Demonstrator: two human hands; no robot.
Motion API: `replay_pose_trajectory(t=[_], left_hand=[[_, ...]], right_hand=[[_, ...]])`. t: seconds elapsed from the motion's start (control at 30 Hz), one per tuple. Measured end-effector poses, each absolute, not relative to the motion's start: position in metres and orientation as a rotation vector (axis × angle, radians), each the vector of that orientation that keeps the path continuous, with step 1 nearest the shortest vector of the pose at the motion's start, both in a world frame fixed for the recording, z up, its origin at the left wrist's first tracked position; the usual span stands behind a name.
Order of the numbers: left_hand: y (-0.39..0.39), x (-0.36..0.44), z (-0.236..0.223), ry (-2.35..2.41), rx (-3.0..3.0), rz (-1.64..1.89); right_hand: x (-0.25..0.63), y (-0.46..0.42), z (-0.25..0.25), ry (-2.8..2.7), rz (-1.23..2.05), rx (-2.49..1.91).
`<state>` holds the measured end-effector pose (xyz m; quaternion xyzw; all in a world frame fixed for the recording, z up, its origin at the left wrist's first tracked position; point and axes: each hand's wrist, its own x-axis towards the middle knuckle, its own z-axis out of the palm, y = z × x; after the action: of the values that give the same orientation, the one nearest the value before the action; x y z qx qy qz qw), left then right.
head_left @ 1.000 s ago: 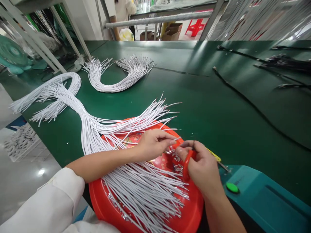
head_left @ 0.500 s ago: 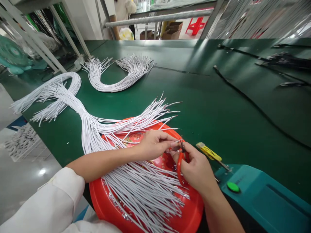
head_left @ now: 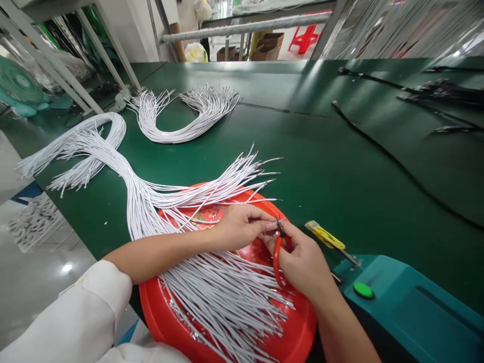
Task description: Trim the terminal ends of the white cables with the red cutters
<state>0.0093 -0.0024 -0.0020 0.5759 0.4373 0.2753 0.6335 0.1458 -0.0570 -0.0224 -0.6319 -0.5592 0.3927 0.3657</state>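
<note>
Over a red basin (head_left: 153,307), my left hand (head_left: 244,227) pinches the end of a white wire between thumb and fingers. My right hand (head_left: 304,257) grips red-handled scissors (head_left: 278,259), their dark blades at the wire's tip, close to my left fingertips. A large bundle of white wires (head_left: 141,214) runs across the basin. One part fans out beyond my left hand, with dark-tipped ends. Another part (head_left: 227,297) lies under my left forearm and spreads toward the basin's near right side. Small silvery scraps lie inside the basin.
Two more white wire bundles (head_left: 181,131) (head_left: 109,133) rest on the green table (head_left: 302,141). Right of my hand are a yellow utility knife (head_left: 325,235) and a teal machine (head_left: 408,307) with a green button. Black cables (head_left: 397,166) lie at the right; a metal frame stands at the left.
The scissors and my right hand have shifted slightly to the left, toward my left fingertips. The wire bundles stay where they were.
</note>
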Motion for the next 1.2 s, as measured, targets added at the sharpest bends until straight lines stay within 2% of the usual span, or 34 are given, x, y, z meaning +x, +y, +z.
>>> replay_pose_trajectory(t=[0.4,0.63,0.9,1.2], left_hand=[[-0.004,0.01,0.001,1.094,1.19,0.707],[-0.003,0.008,-0.011,1.095,1.58,0.712],[-0.007,0.007,-0.015,1.111,1.897,0.566],[-0.007,0.01,-0.016,1.153,1.57,0.685]], right_hand=[[0.149,-0.055,-0.019,-1.297,1.197,-1.544],[0.136,-0.055,-0.016,-0.766,0.809,-1.47],[0.137,-0.06,-0.032,-1.092,0.589,-1.679],[0.132,-0.056,-0.032,-0.91,0.694,-1.509]])
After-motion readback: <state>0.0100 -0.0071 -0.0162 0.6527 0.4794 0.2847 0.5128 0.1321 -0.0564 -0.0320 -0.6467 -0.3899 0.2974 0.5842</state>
